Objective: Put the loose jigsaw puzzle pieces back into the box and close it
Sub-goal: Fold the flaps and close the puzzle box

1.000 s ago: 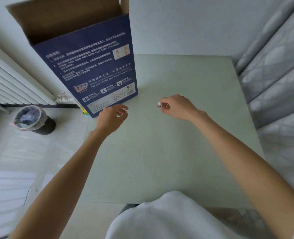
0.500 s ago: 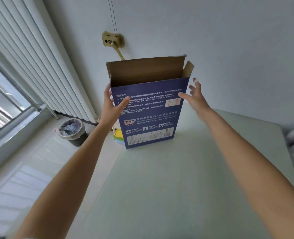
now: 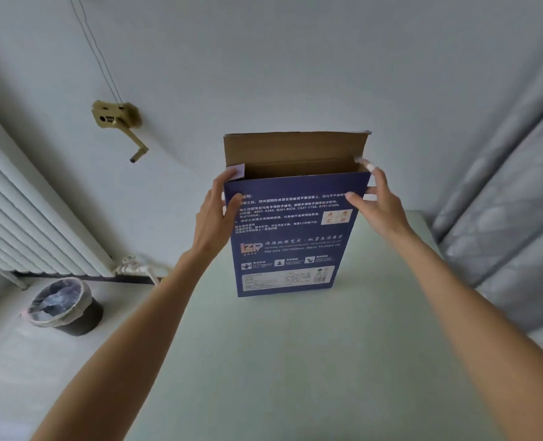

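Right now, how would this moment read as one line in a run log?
tall blue cardboard puzzle box: upright on pale green table, top flap open | left hand: grips left edge | right hand: at right top corner

The box (image 3: 291, 237) stands upright at twelve o'clock on the table (image 3: 295, 361), mouth open upward. Hands flank its top corners at eleven (image 3: 213, 214) and one (image 3: 379, 205); bare tabletop from there to six.
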{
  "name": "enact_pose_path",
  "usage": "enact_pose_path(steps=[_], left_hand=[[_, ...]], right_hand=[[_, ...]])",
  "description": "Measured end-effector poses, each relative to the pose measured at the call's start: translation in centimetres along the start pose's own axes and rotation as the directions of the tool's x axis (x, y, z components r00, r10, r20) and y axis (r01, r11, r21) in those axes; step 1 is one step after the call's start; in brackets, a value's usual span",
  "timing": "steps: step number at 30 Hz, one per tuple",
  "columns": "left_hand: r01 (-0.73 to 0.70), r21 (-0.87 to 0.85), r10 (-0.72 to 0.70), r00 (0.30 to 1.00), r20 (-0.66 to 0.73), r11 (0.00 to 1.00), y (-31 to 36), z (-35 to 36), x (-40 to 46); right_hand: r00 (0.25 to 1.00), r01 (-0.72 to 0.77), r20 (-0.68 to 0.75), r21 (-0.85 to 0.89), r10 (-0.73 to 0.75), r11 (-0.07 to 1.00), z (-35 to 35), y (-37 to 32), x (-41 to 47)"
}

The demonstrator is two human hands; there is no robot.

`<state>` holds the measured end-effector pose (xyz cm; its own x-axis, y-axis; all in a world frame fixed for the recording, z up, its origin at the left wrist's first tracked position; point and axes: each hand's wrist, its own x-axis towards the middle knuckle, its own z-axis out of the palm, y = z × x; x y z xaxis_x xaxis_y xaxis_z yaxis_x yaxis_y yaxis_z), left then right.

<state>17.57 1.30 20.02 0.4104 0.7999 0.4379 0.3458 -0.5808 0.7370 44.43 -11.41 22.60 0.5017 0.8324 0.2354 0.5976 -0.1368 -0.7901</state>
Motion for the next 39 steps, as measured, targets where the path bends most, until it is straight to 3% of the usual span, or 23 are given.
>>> enact_pose_path(steps=[4,7,10,13,17,19,23,28,32,39], left_hand=[[0.037,-0.107,-0.025,0.993,0.111,0.994,2.7,4.5,-0.7],[0.153,-0.258,-0.109,0.978,0.178,0.954,5.1,7.2,-1.0],[0.236,-0.345,-0.186,0.967,0.172,0.908,6.9,9.1,-1.0],[0.285,-0.41,-0.294,0.955,0.041,0.867,7.6,9.8,0.1],[0.221,-0.486,-0.239,0.971,0.024,0.846,8.5,9.1,2.1],[0.171,-0.439,-0.174,0.984,0.033,0.882,8.5,8.7,2.7],[-0.031,-0.147,0.023,0.998,-0.058,0.989,7.7,8.4,3.0],[-0.085,-0.085,0.083,0.996,-0.036,0.993,7.6,7.9,2.1],[-0.1,-0.029,0.098,0.994,-0.053,0.995,7.4,7.6,2.2],[-0.276,0.102,0.282,0.958,-0.047,0.956,7.1,7.2,1.9]], right_hand=[[0.992,-0.102,-0.085,-0.078,0.095,0.992,-5.1,2.7,-2.4],[0.983,-0.15,-0.125,-0.111,0.136,0.982,-7.9,4.9,-3.6],[0.985,-0.144,-0.115,-0.158,0.127,0.977,-9.8,6.5,-4.1],[0.989,-0.056,-0.144,-0.098,0.041,0.994,-10.3,6.4,-3.3],[0.972,-0.075,-0.205,0.183,0.113,0.98,-10.7,4.6,-0.8],[0.968,-0.101,-0.207,0.203,0.143,0.974,-11.1,4.4,0.5],[0.986,-0.073,-0.147,0.011,0.074,0.997,-11.6,4.7,1.7],[0.963,0.106,-0.234,-0.129,-0.134,0.986,-11.8,6.4,1.2],[0.934,0.227,-0.255,-0.114,-0.25,0.967,-11.3,7.1,0.4],[0.914,0.295,-0.192,-0.293,-0.358,0.91,-11.8,7.2,-0.1]])
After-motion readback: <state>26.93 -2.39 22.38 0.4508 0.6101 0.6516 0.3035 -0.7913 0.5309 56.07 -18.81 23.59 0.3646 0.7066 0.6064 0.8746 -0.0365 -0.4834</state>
